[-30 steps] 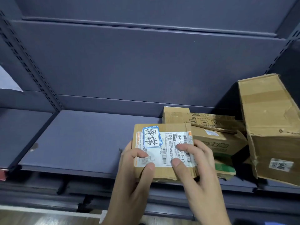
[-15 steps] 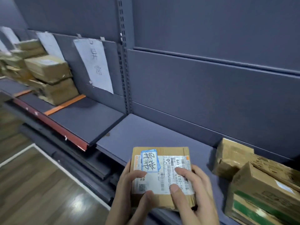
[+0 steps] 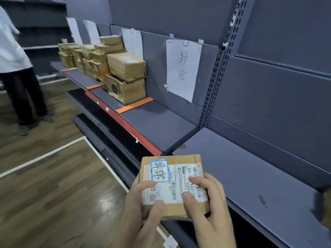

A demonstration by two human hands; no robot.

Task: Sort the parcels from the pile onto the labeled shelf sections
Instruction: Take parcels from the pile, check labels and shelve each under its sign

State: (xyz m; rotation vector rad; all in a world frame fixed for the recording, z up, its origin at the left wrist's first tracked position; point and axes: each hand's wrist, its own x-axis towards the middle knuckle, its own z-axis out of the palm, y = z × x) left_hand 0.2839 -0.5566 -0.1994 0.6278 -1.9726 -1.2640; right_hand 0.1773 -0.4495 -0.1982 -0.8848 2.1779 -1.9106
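- Left hand [image 3: 139,213] — raised low in front, thumb and forefinger lying on the top face of a small flat brown cardboard parcel [image 3: 176,185], gripping its left side.
- Right hand [image 3: 210,210] — mirrors it, thumb and forefinger on top, clasping the right side.

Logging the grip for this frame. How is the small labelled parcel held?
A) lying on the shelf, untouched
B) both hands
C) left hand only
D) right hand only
B: the left hand and right hand each grip a side of the parcel, thumbs pressed on its shipping label.
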